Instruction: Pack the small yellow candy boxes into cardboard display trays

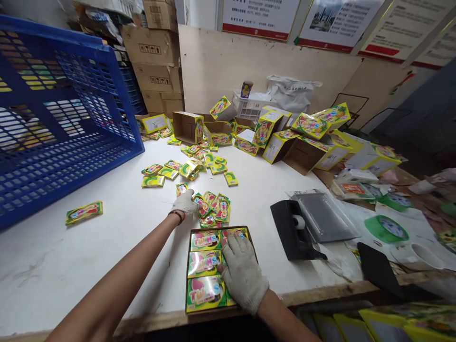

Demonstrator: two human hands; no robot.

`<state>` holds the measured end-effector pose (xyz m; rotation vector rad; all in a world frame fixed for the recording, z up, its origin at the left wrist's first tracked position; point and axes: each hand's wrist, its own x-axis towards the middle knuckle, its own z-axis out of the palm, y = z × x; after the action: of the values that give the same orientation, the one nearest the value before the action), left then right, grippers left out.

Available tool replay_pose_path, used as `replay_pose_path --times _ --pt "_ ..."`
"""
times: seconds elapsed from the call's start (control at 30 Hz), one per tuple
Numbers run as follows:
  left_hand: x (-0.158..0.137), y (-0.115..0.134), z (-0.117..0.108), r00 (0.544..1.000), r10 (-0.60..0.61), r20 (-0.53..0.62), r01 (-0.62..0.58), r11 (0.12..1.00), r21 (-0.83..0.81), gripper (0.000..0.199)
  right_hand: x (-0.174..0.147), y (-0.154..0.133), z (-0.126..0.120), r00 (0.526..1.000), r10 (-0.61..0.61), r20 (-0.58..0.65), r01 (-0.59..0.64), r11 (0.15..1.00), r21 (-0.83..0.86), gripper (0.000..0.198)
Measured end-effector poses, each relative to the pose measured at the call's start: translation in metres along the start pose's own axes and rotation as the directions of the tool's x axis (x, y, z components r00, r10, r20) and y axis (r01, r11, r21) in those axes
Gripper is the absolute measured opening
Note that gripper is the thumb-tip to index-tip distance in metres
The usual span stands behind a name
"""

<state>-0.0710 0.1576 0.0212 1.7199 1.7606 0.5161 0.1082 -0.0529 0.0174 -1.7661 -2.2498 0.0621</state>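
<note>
My left hand, in a pale fingerless glove, reaches to a loose pile of small candy packs. Its thumb and forefinger look apart at the pile's left edge, and I see no pack held between them. One small pack lies just beyond its fingers. An open display box stands at the table's front edge, with rows of yellow-green packs marked TWINS inside. My right hand, also gloved, lies spread over the right-hand column of packs, hiding most of them.
A blue plastic crate stands at left, near a lone pack. More packs lie scattered mid-table. Several yellow cartons are heaped behind. At right sit a black tape dispenser, a clear tray and green tape.
</note>
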Motion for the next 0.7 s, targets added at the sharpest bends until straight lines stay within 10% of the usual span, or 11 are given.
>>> replay_pose_path --times 0.23,0.43,0.7 --pt "-0.055 -0.016 -0.031 0.996 -0.009 -0.094 -0.026 0.932 -0.363 0.054 0.012 0.0 0.002 0.994 0.099 -0.044 -0.1 0.994 -0.037 0.036" --pt "-0.123 -0.005 -0.037 0.991 -0.103 0.083 0.125 0.525 -0.842 0.071 0.017 0.0 0.002 0.994 0.102 0.038 -0.1 0.993 -0.064 0.039" --pt "-0.209 -0.016 -0.006 0.993 0.108 0.054 -0.047 0.756 -0.653 0.036 0.003 -0.007 -0.026 0.98 0.195 0.034 -0.172 0.751 0.638 0.035"
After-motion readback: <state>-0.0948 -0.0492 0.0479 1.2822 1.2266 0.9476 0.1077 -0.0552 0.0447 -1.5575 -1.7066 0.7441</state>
